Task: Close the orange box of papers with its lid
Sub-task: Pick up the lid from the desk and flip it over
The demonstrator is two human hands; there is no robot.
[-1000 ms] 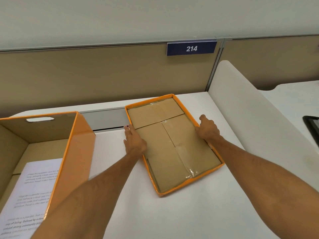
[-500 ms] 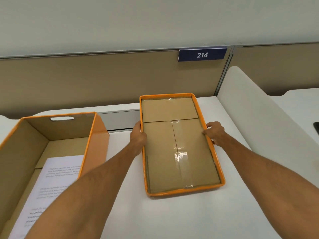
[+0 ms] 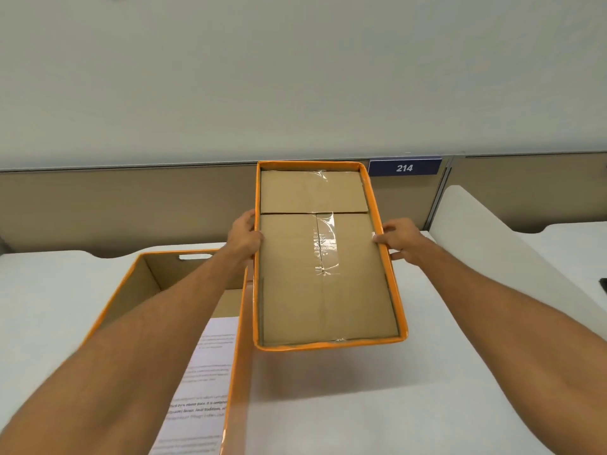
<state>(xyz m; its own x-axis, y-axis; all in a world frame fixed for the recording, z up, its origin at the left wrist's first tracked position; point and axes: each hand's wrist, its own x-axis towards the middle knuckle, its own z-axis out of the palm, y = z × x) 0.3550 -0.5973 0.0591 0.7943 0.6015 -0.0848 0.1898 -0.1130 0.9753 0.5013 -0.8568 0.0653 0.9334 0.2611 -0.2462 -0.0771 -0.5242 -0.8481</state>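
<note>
The orange lid (image 3: 328, 257) is hanging above the table, brown inside facing up, glossy tape running along its seam. The orange box (image 3: 131, 290) is sitting open at its left, printed papers (image 3: 203, 389) lying inside.

Two bare forearms, reaching in from 7 and 4 o'clock. No sleeves, cuffs or gloves anywhere along them. Left hand (image 3: 244, 237) showing its back, knuckles and thumb side toward 12 o'clock. Right hand (image 3: 399, 239) showing thumb, with a pale nail, and curled fingers toward 9 o'clock. No watch, ring, band or other marking on wrists or fingers. Fine hair and faint tendon lines along both forearms; elbows cut off by the frame edge.
</note>
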